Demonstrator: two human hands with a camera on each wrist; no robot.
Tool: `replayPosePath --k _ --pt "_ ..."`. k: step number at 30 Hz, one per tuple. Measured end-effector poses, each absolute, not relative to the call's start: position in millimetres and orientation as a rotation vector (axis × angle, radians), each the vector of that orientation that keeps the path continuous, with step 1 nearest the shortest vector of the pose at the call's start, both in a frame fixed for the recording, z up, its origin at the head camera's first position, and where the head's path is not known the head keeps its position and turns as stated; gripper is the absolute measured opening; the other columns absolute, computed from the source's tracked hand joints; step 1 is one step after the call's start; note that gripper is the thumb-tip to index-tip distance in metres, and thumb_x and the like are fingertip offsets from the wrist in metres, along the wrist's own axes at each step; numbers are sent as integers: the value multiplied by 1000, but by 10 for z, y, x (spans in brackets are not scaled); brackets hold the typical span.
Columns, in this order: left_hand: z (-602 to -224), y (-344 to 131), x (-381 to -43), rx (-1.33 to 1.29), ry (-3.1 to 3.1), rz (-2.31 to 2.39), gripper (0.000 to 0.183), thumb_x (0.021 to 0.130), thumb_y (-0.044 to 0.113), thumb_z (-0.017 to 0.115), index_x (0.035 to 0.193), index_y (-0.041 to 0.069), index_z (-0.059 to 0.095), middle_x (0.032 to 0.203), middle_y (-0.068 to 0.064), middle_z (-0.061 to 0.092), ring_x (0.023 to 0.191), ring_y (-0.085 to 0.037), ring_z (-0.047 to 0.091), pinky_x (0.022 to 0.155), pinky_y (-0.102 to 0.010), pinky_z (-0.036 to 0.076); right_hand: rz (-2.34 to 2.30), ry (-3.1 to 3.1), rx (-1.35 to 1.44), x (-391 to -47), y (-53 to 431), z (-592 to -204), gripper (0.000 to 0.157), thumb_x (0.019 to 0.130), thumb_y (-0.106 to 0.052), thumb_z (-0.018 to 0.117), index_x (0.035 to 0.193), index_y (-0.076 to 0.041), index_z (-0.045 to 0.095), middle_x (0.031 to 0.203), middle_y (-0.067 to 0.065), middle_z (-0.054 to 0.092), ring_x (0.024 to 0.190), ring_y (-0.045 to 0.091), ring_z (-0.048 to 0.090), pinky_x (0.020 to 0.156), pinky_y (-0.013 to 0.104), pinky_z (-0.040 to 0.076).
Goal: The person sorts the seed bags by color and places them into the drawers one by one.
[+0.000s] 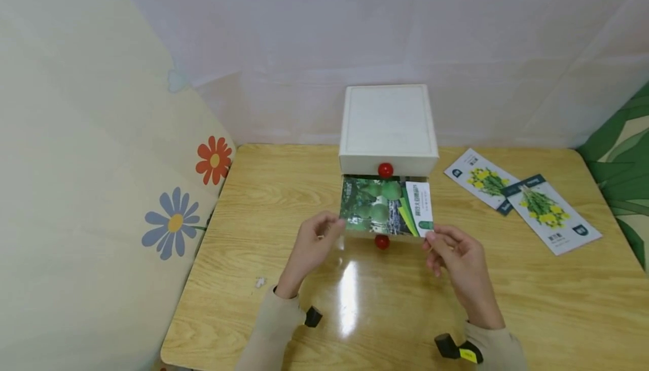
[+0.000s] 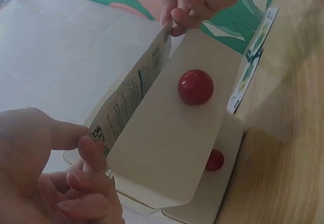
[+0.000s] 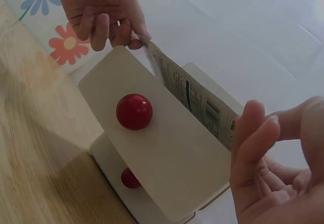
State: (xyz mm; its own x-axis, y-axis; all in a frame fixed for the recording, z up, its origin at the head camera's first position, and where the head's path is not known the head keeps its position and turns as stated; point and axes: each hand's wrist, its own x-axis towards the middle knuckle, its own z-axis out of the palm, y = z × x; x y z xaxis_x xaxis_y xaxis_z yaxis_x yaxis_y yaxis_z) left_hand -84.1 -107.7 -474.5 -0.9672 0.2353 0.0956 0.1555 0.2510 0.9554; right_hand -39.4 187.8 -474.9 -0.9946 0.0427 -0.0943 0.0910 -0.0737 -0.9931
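Both hands hold a glossy seed packet (image 1: pixel 372 205) with green round gourds printed on it, over the pulled-out drawer (image 1: pixel 362 236) of a small white drawer box (image 1: pixel 387 120). My left hand (image 1: pixel 314 241) pinches the packet's near left corner between thumb and index finger. The near right corner is pinched by my right hand (image 1: pixel 458 258). In the left wrist view, the printed back of the packet (image 2: pixel 134 89) shows behind the drawer front (image 2: pixel 157 143), which bears a red knob (image 2: pixel 196 87). The packet hides most of the drawer's inside.
Two seed packets with yellow flowers, one (image 1: pixel 484 179) partly under the other (image 1: pixel 552 213), lie right of the box on the wooden table (image 1: pixel 263 191). Another red knob (image 1: pixel 385 170) is above the pulled-out drawer; a lower knob (image 3: pixel 130 178) shows beneath it. Pale cloth (image 1: pixel 294 50) hangs behind.
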Motion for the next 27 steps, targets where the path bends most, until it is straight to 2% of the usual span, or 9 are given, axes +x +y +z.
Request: replayPosePath --k 6,10,15,18,23,27 --pt "-4452 -1041 -795 339 2419 1805 18 101 14 58 104 0 69 97 -19 68 78 -27 61 65 -19 48 -2270 2124 174 -429 1872 -4770 30 100 -24 62 111 4 62 80 4 68 54 13 57 40 26 46" --pt "-4432 -1044 -825 361 2430 1789 17 101 12 58 104 -1 69 95 -18 68 80 -29 63 70 -20 51 -2261 2142 184 -456 1879 -4772 30 99 -25 63 108 4 63 77 6 67 52 13 57 39 26 45" --pt "-4526 -1055 -907 344 2398 1785 18 101 11 58 104 -3 68 96 -20 67 86 -46 62 70 -19 49 -2169 2243 200 -513 1901 -4769 32 100 -29 62 107 1 65 68 2 62 49 10 51 38 25 41" --pt "-4666 -1065 -975 343 2410 1768 18 101 12 58 106 -2 69 98 -19 68 83 -40 62 67 -18 48 -2118 2296 214 -555 1915 -4770 32 100 -31 62 106 0 65 62 -3 56 46 7 45 37 25 38" --pt "-4802 -1058 -1031 378 2444 1762 20 101 20 61 106 3 70 98 -14 69 73 -15 58 60 -18 47 -2084 2326 254 -603 1934 -4764 33 99 -34 61 105 -2 65 59 -5 52 46 7 42 37 26 35" --pt "-4816 -1054 -1033 392 2451 1785 21 100 24 62 103 5 71 94 -11 69 69 -9 55 59 -20 46 -2086 2319 270 -614 1933 -4758 32 99 -34 62 104 -2 64 59 -5 52 47 7 43 38 25 36"
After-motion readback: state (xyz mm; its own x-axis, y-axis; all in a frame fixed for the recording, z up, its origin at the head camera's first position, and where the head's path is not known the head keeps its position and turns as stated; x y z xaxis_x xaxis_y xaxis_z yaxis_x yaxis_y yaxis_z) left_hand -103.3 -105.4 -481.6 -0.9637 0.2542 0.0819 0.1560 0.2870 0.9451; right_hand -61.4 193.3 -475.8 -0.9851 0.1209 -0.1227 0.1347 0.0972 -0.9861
